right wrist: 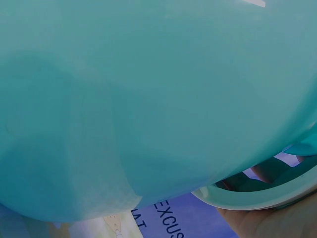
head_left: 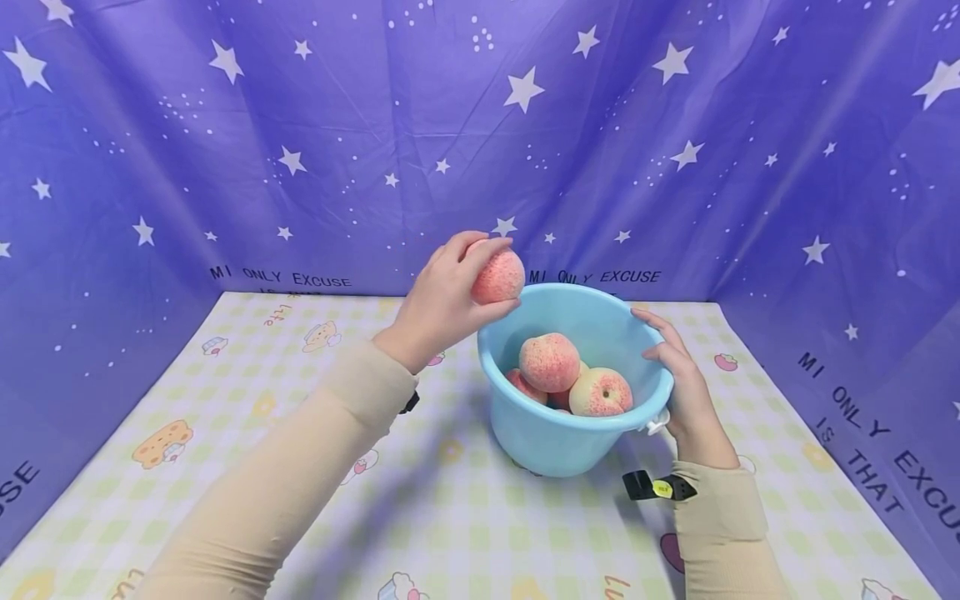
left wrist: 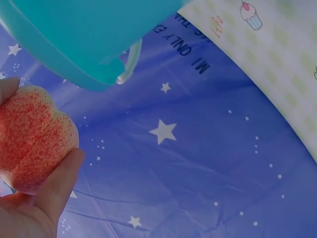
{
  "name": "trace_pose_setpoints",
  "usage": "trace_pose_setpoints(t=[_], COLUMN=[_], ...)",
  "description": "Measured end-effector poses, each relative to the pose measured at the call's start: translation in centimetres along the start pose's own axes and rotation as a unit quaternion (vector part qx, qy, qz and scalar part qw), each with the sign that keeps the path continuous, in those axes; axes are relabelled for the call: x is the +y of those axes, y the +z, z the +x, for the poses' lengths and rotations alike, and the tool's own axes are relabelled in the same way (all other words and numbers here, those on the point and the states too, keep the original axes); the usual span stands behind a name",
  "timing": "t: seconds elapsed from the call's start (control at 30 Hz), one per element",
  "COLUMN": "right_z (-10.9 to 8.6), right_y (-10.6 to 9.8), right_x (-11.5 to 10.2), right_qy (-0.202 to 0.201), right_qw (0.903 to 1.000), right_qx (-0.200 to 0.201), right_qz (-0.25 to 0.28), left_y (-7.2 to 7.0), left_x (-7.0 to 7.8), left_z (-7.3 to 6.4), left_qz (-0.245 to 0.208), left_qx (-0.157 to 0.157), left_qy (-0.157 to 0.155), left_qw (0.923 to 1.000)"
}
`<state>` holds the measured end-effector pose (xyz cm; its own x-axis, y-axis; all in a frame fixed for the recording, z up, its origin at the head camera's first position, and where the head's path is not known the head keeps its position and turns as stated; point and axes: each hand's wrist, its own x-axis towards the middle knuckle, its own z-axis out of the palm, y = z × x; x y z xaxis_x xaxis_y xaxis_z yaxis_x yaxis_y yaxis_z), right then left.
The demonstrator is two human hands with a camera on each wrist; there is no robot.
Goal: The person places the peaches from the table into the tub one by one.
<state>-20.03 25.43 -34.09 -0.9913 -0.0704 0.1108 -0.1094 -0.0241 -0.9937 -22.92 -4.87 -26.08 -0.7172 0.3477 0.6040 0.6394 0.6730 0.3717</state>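
Observation:
My left hand (head_left: 442,296) grips a pink-red peach (head_left: 501,277) between thumb and fingers, raised at the back left rim of a light blue bucket (head_left: 551,442). In the left wrist view, the thumb lies along the underside of the held peach (left wrist: 37,141). My right hand (head_left: 692,398) holds the bucket's right rim, fingers over the edge. Within the bucket lie several peaches, among them a reddish peach (head_left: 550,362) on top and a paler peach (head_left: 602,392) beside it. The bucket's wall (right wrist: 148,109) fills most of the right wrist view.
A checked tablecloth (head_left: 247,483) with cartoon prints covers the table under the bucket. Purple curtains (head_left: 360,150) with white stars hang behind and along both sides. A white handle fitting (head_left: 657,422) sticks out at the bucket's right rim.

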Motion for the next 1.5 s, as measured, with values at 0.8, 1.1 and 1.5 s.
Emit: trace_pose_setpoints(t=[0.8,1.1,1.5], right_z=[-0.1,-0.1,0.0], right_y=[-0.2,-0.1,0.0], right_x=[0.0,0.1,0.0], right_qy=[0.009,0.003,0.004], right_qw=[0.9999,1.0000,1.0000], right_qx=[0.004,0.001,-0.001], right_qz=[0.007,0.006,0.000], left_y=[1.8,2.7,3.3], left_x=[3.0,3.7,4.5], left_z=[0.0,-0.3,-0.3], left_qz=[-0.022,-0.025,-0.019], left_qx=[-0.078,-0.107,-0.100], left_qy=[0.032,0.049,0.090], left_qw=[0.9962,0.9927,0.9907])
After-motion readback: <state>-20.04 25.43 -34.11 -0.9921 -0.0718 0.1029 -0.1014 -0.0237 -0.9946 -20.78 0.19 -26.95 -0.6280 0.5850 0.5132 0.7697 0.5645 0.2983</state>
